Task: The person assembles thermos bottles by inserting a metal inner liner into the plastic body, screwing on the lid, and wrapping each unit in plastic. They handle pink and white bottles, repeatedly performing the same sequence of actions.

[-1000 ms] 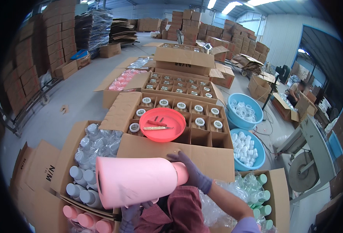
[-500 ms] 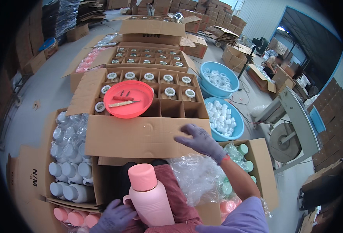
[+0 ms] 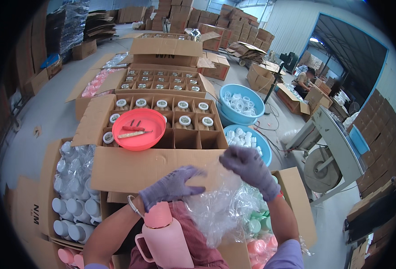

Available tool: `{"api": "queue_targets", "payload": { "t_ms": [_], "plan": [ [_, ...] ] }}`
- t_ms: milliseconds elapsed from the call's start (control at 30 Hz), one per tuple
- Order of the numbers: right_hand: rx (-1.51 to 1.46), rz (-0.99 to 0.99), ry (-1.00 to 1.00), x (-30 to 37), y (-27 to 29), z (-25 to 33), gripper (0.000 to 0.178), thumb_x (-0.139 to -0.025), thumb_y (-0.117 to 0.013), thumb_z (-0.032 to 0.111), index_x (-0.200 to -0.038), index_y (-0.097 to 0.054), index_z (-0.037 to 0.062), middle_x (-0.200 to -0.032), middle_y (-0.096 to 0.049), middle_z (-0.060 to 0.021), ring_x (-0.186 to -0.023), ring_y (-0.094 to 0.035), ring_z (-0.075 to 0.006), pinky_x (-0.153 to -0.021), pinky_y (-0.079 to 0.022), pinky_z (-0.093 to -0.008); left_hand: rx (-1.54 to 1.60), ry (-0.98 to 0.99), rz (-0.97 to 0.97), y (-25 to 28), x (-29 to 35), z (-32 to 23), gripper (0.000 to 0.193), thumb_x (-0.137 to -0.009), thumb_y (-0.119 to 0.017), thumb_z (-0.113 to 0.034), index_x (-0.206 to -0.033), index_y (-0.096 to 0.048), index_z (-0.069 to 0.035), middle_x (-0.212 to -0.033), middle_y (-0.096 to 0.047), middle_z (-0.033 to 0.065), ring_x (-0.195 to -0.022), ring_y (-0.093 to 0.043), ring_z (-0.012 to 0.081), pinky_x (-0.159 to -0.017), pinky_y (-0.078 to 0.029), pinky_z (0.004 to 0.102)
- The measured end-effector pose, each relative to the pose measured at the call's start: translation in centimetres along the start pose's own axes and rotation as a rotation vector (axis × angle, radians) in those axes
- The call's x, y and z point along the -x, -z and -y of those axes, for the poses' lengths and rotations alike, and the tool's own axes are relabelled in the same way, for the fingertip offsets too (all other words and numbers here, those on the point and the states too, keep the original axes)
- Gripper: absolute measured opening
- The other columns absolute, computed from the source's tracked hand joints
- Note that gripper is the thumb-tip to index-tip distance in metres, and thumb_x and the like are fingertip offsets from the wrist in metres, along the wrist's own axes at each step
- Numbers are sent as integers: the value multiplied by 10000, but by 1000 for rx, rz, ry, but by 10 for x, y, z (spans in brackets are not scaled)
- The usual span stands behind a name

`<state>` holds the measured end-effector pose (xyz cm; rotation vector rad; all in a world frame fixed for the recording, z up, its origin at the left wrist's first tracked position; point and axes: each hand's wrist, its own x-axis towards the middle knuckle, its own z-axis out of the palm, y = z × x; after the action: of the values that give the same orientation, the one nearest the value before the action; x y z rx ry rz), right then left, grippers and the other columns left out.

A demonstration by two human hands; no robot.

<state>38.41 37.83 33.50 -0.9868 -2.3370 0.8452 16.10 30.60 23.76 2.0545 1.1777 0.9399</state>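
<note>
Both my hands wear purple gloves. My left hand (image 3: 171, 188) and my right hand (image 3: 249, 168) each pinch the top of a clear plastic bag (image 3: 220, 208) and hold it up between them, in front of my chest. A pink bottle with a handle (image 3: 164, 240) stands upright on my lap, just below my left hand and apart from the bag. Under the bag, a carton (image 3: 296, 204) on my right holds green and pink parts in plastic.
In front of me stands an open divided carton (image 3: 130, 168) with capped bottles and a red bowl (image 3: 138, 129) of small tools on top. Two blue basins (image 3: 254, 101) of white caps sit right of it. A carton of clear bottles (image 3: 70, 197) is at my left. More cartons stand behind.
The pink bottle went from being held sideways to standing on my lap. My left hand let go of it and rose; both hands now hold up the plastic bag.
</note>
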Motion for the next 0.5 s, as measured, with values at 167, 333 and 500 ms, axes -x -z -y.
{"api": "queue_targets", "payload": {
  "t_ms": [167, 333, 500],
  "plan": [
    [-7, -517, 346, -26, 5, 9, 328, -916, -687, 185, -1166, -602, -10, -849, -650, -81, -754, -602, -147, -727, -511, -310, 779, 256, -309, 42, 1, 30, 331, -993, -576, -219, -1214, -633, 22, -1149, -677, 111, -1008, -659, 180, -885, -543, 330],
    [-743, -1, -118, 6, -19, 20, 464, -962, -619, 221, -1360, -479, 28, -1163, -615, -126, -954, -663, -193, -879, -545, -343, 631, 69, -651, 70, 8, -21, 295, -1008, -533, -160, -1208, -639, 29, -1202, -673, 91, -1096, -631, 150, -967, -509, 316],
    [-972, 96, 203, -15, -87, 30, 741, -923, -681, 189, -1533, -276, 74, -1438, -482, -109, -1293, -482, -199, -1064, -411, -327, -69, -305, -459, 45, 38, -17, 287, -962, -509, -44, -1207, -645, 16, -1202, -680, 79, -1133, -614, 143, -984, -489, 315]
  ]
}}
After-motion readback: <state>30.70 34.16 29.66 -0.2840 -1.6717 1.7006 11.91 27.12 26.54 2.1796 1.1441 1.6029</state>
